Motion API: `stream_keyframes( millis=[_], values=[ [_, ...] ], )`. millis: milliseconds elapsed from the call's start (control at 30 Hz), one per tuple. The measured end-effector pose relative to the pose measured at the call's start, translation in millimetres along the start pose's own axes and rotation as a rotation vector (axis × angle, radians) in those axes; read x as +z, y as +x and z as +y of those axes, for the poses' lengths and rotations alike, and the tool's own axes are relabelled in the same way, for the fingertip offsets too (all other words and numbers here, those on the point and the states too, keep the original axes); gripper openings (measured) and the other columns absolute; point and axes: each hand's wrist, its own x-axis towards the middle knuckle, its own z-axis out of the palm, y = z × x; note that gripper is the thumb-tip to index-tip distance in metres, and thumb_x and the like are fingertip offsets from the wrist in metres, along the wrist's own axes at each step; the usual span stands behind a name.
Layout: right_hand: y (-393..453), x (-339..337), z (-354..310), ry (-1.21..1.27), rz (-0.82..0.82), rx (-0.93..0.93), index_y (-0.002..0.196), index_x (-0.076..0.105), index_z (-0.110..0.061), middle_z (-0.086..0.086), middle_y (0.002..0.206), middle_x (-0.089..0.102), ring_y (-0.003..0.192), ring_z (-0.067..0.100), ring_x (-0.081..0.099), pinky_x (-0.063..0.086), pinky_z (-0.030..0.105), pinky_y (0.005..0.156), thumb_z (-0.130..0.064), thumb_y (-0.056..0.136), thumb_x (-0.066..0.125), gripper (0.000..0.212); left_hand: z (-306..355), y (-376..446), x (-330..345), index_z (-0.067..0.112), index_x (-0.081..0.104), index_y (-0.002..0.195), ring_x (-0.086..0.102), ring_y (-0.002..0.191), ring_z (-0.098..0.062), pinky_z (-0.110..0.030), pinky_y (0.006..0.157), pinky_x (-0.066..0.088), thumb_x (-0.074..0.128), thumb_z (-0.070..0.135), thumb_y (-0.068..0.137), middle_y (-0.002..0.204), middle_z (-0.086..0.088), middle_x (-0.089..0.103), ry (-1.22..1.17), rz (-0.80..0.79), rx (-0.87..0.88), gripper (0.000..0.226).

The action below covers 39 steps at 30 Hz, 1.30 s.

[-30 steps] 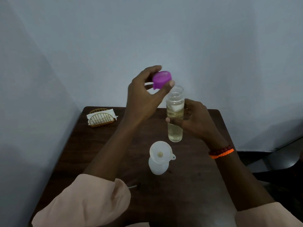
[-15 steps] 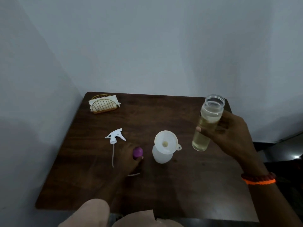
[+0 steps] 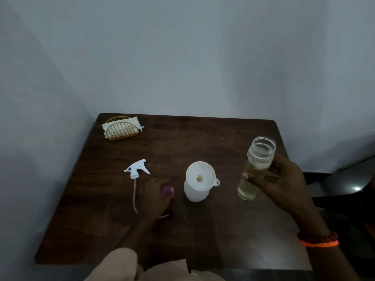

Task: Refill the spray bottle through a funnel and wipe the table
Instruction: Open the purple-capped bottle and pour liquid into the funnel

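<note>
The right hand (image 3: 284, 183), fingers gripping the uncapped refill bottle (image 3: 256, 169) upright, is hovering just right of the funnel (image 3: 200, 176); the left hand (image 3: 156, 191) is pinching the purple cap (image 3: 166, 190).

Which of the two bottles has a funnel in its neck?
The white spray bottle on the table; the funnel sits in it. The clear bottle is held, open-mouthed.

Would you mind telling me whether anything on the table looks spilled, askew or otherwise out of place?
Nothing looks spilled or damaged. The spray trigger head lies loose on the table, off the white spray bottle, which fits a refill: the funnel sits in the bottle's neck. The right hand holds the uncapped clear bottle slightly tilted.
</note>
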Motion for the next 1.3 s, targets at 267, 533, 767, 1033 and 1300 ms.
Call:
stream_keyframes(
  millis=[267,533,767,1033,1300],
  values=[
    [-5.0,16.6,13.8,-0.151,-0.109,-0.009,0.114,0.069,-0.019,-0.017,0.099,0.069,0.094,-0.015,0.064,0.051,0.004,0.076,-0.025,0.066,0.094,0.054,96.8,-12.8,-54.4,0.026,0.073,0.089,0.074,0.072,-0.016,-0.032,0.067,0.06,0.064,0.057,0.09,0.074,0.001,0.076,-0.543,-0.1,-0.193,0.033],
    [-0.6,32.0,18.5,-0.244,-0.224,-0.06,0.118,0.069,-0.027,-0.03,0.097,0.065,0.096,-0.019,0.061,0.045,0.001,0.076,-0.023,0.065,0.093,0.058,98.2,-12.5,-45.5,0.02,0.076,0.093,0.075,0.066,-0.012,-0.035,0.067,0.064,0.074,0.043,0.088,0.073,0.002,0.078,-0.527,-0.13,-0.162,0.024],
    [8.3,35.9,23.9,-0.328,-0.268,-0.167,0.12,0.072,-0.02,-0.016,0.11,0.071,0.101,-0.011,0.063,0.039,0.0,0.089,-0.014,0.064,0.093,0.06,95.5,-11.6,-38.4,0.016,0.08,0.083,0.074,0.061,-0.01,-0.04,0.069,0.065,0.074,0.035,0.09,0.067,0.003,0.077,-0.514,-0.108,-0.099,0.021],
    [18.3,39.4,22.8,-0.503,-0.314,-0.15,0.131,0.062,-0.032,-0.009,0.12,0.07,0.109,0.016,0.064,0.056,0.043,0.092,-0.029,0.067,0.088,0.069,92.2,-8.3,-39.2,0.017,0.08,0.083,0.074,0.062,-0.011,-0.034,0.068,0.063,0.073,0.037,0.09,0.068,0.003,0.077,-0.529,-0.109,-0.088,0.022],
    [22.3,38.3,18.1,-0.64,-0.385,0.016,0.147,0.035,-0.053,-0.009,0.12,0.048,0.123,0.015,0.042,0.031,0.055,0.105,-0.038,0.079,0.075,0.08,92.2,-7.3,-39.2,0.018,0.08,0.08,0.074,0.062,-0.013,-0.037,0.067,0.063,0.074,0.035,0.09,0.067,0.002,0.077,-0.534,-0.098,-0.069,0.021]
  ],
)
